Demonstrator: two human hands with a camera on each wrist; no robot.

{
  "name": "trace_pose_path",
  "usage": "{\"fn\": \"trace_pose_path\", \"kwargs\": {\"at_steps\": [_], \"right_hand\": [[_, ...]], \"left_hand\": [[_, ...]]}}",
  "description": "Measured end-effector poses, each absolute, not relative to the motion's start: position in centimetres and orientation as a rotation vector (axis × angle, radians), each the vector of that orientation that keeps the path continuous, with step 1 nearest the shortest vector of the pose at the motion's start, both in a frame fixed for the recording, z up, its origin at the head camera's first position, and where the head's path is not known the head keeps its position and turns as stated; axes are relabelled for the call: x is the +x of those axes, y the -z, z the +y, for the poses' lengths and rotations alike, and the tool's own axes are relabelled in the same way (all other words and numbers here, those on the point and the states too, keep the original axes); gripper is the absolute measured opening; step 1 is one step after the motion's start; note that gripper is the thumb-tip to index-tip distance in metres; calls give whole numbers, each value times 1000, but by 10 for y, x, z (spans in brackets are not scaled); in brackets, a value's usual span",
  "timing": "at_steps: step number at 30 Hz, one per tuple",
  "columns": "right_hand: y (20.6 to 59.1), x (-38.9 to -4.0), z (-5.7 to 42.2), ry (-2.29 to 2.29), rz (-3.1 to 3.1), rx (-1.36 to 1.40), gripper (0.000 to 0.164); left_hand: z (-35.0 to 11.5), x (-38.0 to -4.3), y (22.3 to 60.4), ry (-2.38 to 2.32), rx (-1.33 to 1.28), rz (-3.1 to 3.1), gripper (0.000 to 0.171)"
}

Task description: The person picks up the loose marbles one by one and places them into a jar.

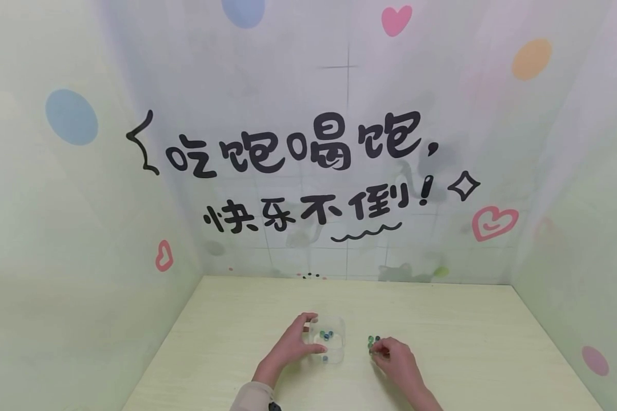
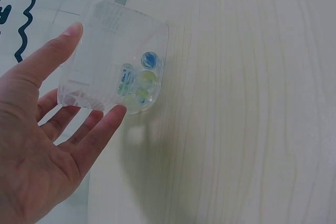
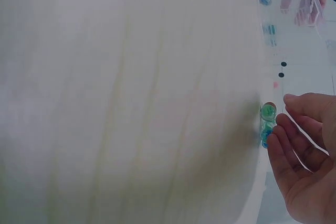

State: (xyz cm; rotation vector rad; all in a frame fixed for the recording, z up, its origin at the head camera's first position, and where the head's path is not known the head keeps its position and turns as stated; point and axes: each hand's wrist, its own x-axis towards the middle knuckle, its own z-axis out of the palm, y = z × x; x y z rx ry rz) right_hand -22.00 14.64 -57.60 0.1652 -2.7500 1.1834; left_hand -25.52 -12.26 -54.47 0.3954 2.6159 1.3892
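In the head view my left hand [image 1: 291,346] grips a clear plastic container [image 1: 343,337], thumb on the near side and fingers round the far side. Several blue and green glass marbles lie in it; in the left wrist view one blue marble [image 2: 149,60] shows through the wall. To the right of the container, my right hand [image 1: 398,361] reaches down at a small group of green and blue marbles [image 1: 371,339] on the table. Seen from the right wrist, its thumb and loosely bent fingers stand slightly apart, fingertips right beside a green marble [image 3: 269,112].
A pale wood-grain table [image 1: 442,319] carries the container and marbles. Behind it rises a back wall [image 1: 288,85] with black lettering, hearts and dots. Side walls, such as the left one [image 1: 56,228], flank the table.
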Motion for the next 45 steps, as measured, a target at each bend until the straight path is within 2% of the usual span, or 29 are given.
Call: {"fn": "trace_pose_path", "kwargs": {"at_steps": [26,45], "right_hand": [[586,-219,148,-1085,-2798,240,18],[578,-216,146,-963,-2828,266,16]], "left_hand": [[-123,-257,548,-1390,418,2621,81],[-124,-257,549,-1394,419,2615,80]]}}
